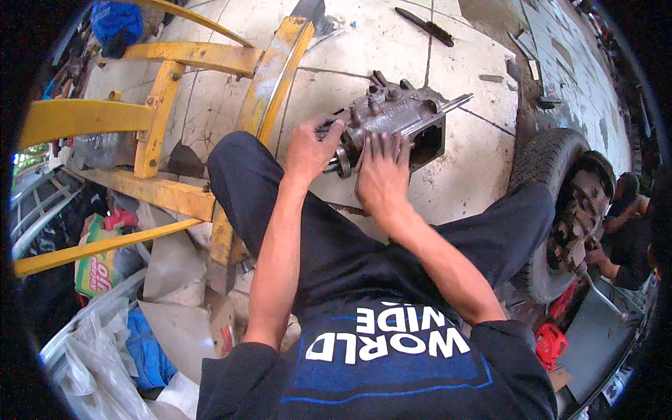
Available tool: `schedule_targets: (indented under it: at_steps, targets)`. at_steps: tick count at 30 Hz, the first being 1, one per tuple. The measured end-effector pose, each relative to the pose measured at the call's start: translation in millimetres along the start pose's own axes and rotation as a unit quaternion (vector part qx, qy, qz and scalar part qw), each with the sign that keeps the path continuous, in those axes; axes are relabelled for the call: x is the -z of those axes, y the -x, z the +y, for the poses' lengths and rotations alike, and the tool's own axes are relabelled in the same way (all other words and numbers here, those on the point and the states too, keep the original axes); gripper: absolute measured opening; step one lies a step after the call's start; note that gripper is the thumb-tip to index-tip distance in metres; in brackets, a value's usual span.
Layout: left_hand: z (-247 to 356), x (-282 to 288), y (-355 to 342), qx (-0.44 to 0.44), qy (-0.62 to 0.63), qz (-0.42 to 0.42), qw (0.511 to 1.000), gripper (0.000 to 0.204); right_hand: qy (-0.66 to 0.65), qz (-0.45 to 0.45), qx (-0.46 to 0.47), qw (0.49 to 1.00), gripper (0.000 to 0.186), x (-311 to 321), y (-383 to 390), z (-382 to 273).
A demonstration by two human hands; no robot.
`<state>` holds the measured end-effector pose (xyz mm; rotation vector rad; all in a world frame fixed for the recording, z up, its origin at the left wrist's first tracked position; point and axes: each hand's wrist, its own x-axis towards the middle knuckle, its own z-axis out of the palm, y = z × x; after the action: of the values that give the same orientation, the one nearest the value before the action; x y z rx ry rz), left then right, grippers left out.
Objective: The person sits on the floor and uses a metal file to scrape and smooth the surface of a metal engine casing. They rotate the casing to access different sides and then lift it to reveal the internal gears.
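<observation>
A dark, greasy gearbox housing (392, 115) lies on the tiled floor between my legs, its right side showing an open cavity (428, 143). A bare metal shaft (456, 103) sticks out at its right end. My left hand (313, 148) is closed round the left end of the housing, thumb on top; its other fingertips are partly hidden. Just below that hand, a round metal flange (342, 161) shows. My right hand (383, 171) rests on the near side of the casing with its fingers stretched out flat, beside the cavity.
A yellow metal frame (192, 59) stands to my left. Ahead lies a black-bristled brush (434, 29). On the right are a tyre (542, 161) with a hub, a red container (549, 344) and another person's hand (600, 260). Plastic sheeting (94, 364) and a blue cloth (148, 350) lie lower left.
</observation>
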<state>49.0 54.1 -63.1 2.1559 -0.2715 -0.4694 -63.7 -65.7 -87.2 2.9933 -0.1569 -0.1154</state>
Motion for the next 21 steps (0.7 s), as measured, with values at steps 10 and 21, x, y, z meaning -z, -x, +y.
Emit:
schedule_targets:
  at_steps: [10, 21]
  targets:
    - [-14, -20, -18, -0.037, 0.049, 0.126, 0.990, 0.050, -0.108, 0.037, 0.013, 0.993, 0.053, -6, 7, 14]
    - [-9, -31, -14, -0.013, 0.045, 0.065, 0.997, 0.063, -0.179, 0.037, 0.068, 0.981, 0.054, -3, 8, 36]
